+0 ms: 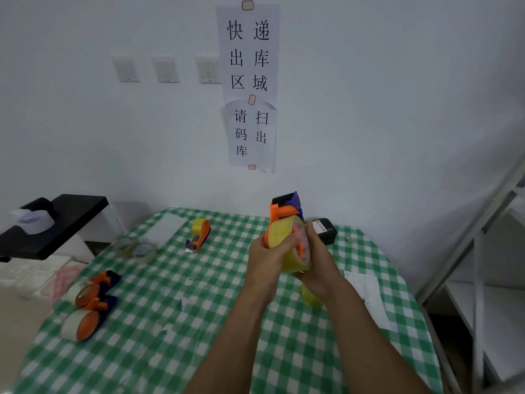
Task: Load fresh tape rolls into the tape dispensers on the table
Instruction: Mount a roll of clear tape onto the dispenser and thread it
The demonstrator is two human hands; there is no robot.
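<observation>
Above the table's middle I hold an orange and blue tape dispenser with a yellow tape roll seated in it. My left hand wraps the roll's left side. My right hand cups its right side and underside. Another yellow roll stands on the green checked table below my right wrist, partly hidden. A small dispenser with yellow tape lies at the back. Two orange dispensers with pale tape lie at the left edge. Two clear tape rolls sit at the back left.
A black device sits behind my hands near the wall. White paper lies at the table's right. A black stand is off the left side, a metal shelf frame off the right. Paper signs hang on the wall.
</observation>
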